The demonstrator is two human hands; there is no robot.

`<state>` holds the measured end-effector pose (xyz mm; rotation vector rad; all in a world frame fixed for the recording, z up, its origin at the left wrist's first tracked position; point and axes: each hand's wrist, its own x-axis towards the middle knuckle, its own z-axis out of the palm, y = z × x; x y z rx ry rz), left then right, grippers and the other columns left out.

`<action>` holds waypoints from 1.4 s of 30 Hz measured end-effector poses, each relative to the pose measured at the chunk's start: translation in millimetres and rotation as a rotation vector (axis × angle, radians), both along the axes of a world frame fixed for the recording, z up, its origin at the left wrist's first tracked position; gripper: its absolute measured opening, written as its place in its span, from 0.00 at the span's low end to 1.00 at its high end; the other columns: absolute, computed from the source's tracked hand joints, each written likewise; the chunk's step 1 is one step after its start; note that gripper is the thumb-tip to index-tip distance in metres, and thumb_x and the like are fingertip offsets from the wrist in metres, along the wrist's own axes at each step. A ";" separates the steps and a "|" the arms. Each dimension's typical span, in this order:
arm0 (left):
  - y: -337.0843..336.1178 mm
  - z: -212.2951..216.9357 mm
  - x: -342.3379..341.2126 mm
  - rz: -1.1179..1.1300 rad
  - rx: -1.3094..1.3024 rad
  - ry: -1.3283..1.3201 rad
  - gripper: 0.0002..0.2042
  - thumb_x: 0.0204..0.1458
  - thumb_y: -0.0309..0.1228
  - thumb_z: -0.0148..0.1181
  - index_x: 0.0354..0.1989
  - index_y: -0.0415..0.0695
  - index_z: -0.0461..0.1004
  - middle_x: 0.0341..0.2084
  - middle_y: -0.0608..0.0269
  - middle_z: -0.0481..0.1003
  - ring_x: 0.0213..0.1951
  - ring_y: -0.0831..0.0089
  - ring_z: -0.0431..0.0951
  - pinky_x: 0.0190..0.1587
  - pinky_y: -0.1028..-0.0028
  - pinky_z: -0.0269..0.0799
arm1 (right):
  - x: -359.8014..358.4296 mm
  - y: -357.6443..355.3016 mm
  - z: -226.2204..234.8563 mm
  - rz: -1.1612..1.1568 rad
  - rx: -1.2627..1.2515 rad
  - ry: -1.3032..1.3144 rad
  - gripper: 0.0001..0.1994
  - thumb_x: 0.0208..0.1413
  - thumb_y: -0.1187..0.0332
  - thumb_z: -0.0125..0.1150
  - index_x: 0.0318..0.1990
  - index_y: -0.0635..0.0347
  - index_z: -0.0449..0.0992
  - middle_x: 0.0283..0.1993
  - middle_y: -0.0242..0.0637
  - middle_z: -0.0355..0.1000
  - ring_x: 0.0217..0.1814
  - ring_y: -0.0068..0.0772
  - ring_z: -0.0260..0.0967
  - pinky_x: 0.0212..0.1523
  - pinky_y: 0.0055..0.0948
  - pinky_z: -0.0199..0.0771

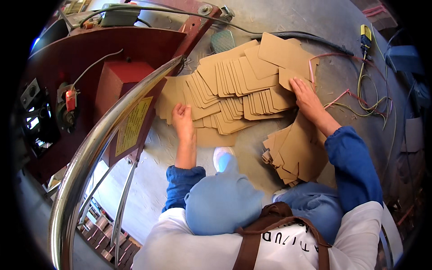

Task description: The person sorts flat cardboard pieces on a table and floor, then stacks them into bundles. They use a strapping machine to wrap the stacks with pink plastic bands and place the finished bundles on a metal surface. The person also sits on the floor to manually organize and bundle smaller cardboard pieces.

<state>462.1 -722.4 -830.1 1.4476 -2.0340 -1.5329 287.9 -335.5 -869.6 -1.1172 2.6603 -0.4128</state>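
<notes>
A wide spread of brown cardboard pieces (231,78) with rounded corners lies fanned out in overlapping rows on the floor before me. At its left end my left hand (182,119) rests over the cardboard, fingers curled in and closed; what they grip, if anything, is hidden. Over on the right side, my right hand (308,101) lies with outstretched fingers on the edge of a single cardboard piece (286,75). Its thumb does not show. Below that hand, beside my leg, sits a second, looser heap of cardboard pieces (301,148).
A dark red machine (121,76) with a curved metal rail (117,119) stands close on my left. A black cable (310,39) runs behind the cardboard. Pink strapping (337,100), thin wires and a yellow-black control box (365,37) lie on the right. Scraps litter the floor.
</notes>
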 end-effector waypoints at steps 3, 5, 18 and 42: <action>5.0 27.4 -14.3 -0.097 0.210 -0.002 0.24 0.55 0.30 0.59 0.57 0.32 0.63 0.50 0.52 0.71 0.50 0.70 0.71 0.50 0.74 0.68 | -0.3 9.3 9.9 -0.004 -0.082 -0.022 0.31 0.49 0.82 0.48 0.64 0.62 0.56 0.64 0.50 0.58 0.66 0.50 0.56 0.64 0.38 0.60; 14.8 44.7 -32.7 -0.305 0.396 0.088 0.25 0.55 0.31 0.59 0.59 0.32 0.61 0.50 0.54 0.70 0.49 0.72 0.71 0.49 0.75 0.68 | -2.6 15.8 15.6 -0.060 -0.129 -0.091 0.33 0.46 0.83 0.50 0.65 0.62 0.56 0.64 0.51 0.58 0.66 0.50 0.56 0.64 0.37 0.60; 118.4 -1.6 -139.2 -1.146 -0.532 0.357 0.54 0.33 0.57 0.71 0.67 0.41 0.51 0.63 0.48 0.55 0.63 0.53 0.57 0.63 0.59 0.57 | -27.6 43.7 40.9 -0.269 -0.225 -0.307 0.37 0.46 0.76 0.53 0.68 0.61 0.49 0.68 0.55 0.53 0.70 0.54 0.51 0.68 0.39 0.54; 101.7 31.5 -174.0 -0.857 0.833 -0.087 0.37 0.56 0.65 0.38 0.63 0.48 0.60 0.52 0.61 0.71 0.47 0.71 0.73 0.48 0.67 0.71 | -66.4 -16.0 119.8 -0.546 -0.449 -0.972 0.39 0.59 0.34 0.39 0.62 0.63 0.65 0.53 0.50 0.71 0.50 0.38 0.73 0.46 0.32 0.73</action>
